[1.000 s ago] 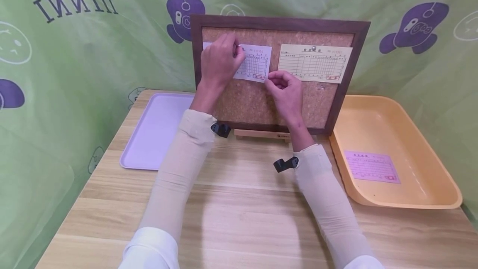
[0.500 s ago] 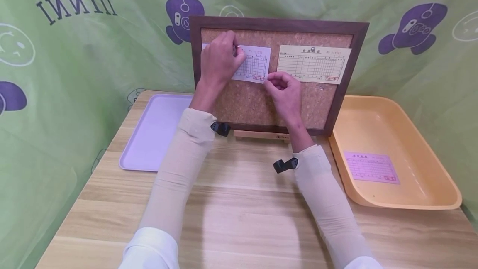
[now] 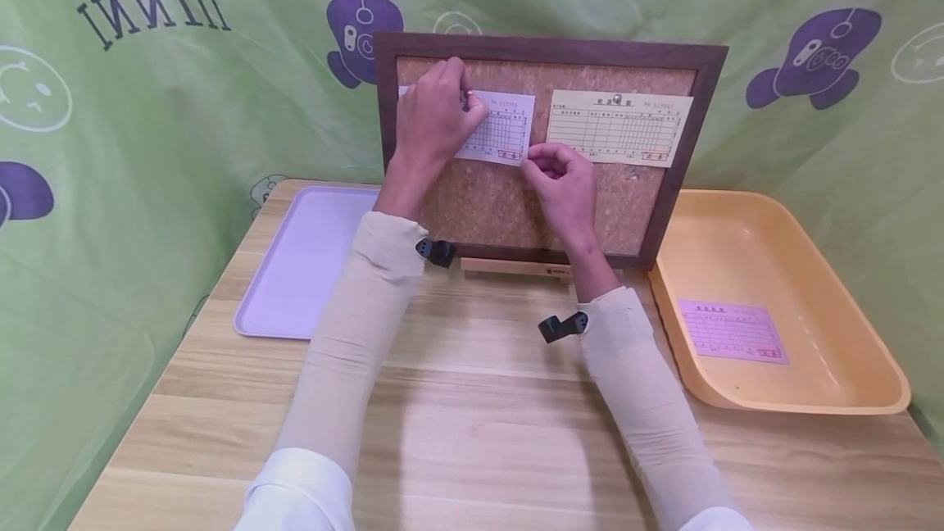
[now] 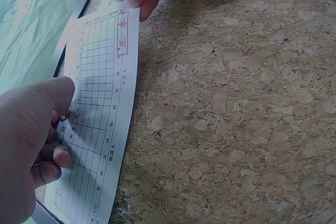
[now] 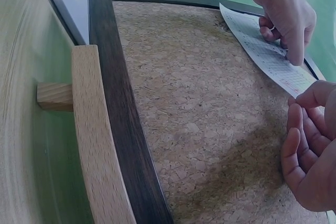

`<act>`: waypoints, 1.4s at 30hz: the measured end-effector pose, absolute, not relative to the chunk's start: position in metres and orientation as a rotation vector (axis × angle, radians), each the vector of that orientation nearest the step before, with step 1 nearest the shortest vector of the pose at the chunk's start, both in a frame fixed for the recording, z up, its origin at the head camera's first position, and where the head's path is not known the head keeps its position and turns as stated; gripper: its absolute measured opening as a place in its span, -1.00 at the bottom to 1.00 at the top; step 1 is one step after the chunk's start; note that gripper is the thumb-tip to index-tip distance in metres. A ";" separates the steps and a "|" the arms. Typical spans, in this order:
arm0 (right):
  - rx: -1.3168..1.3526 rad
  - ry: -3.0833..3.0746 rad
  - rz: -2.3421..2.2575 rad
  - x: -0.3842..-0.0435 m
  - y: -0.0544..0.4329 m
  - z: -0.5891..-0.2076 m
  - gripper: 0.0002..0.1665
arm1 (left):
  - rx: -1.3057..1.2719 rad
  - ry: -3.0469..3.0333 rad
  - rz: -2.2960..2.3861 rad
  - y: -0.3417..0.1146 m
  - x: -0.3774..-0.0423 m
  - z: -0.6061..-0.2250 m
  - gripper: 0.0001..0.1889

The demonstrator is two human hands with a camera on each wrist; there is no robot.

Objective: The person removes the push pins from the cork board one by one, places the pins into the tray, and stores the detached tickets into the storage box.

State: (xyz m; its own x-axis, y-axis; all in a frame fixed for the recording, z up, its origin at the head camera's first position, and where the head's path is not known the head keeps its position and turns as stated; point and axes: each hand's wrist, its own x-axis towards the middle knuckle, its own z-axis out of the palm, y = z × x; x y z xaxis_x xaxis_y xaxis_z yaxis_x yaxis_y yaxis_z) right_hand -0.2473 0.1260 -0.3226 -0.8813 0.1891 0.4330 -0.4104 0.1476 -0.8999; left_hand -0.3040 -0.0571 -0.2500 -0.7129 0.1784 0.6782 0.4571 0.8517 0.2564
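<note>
A white receipt slip [image 3: 505, 125] lies against the cork board [image 3: 487, 203] at its upper left. My left hand [image 3: 431, 117] is at the slip's top edge, pinching a small push pin [image 4: 64, 118] mostly hidden by thumb and fingers. With thumb and forefinger, my right hand [image 3: 568, 187] pinches the slip's lower right corner, and its other fingers curl. In the right wrist view the slip's lower edge bows slightly away from the cork. A yellow receipt slip [image 3: 619, 128] hangs at the upper right, fixed by a silver push pin [image 3: 617, 99] at its top.
The dark-framed board leans on a wooden stand [image 3: 509, 266] on the table [image 3: 487, 433]. Left of it is a lilac tray [image 3: 288, 269]. To the right, an orange tray [image 3: 826, 285] holds a pink receipt slip [image 3: 733, 332]. A green printed curtain [image 3: 221, 105] hangs behind.
Hardly anything moves: both hands stay at the white slip, the left at its top edge and the right at its corner. The head view shifts very slightly.
</note>
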 end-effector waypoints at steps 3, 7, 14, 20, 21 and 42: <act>0.216 -1.977 1.788 -0.248 0.126 -0.323 -0.87 | -0.457 -2.356 -0.536 -0.057 -0.305 -0.250 -0.90; 0.227 -1.967 1.794 -0.249 0.126 -0.323 -0.87 | -0.454 -2.359 -0.539 -0.058 -0.305 -0.250 -0.89; 0.208 -1.983 1.790 -0.248 0.126 -0.324 -0.83 | -0.457 -2.369 -0.552 -0.058 -0.305 -0.250 -0.89; 0.207 -1.988 1.784 -0.246 0.125 -0.322 -0.79 | -0.460 -2.371 -0.541 -0.058 -0.305 -0.249 -0.89; 0.206 -1.989 1.786 -0.245 0.125 -0.320 -0.79 | -0.461 -2.371 -0.539 -0.058 -0.305 -0.249 -0.89; 0.229 -1.966 1.790 -0.247 0.128 -0.324 -0.84 | -0.515 -2.272 -0.497 -0.059 -0.305 -0.254 -0.90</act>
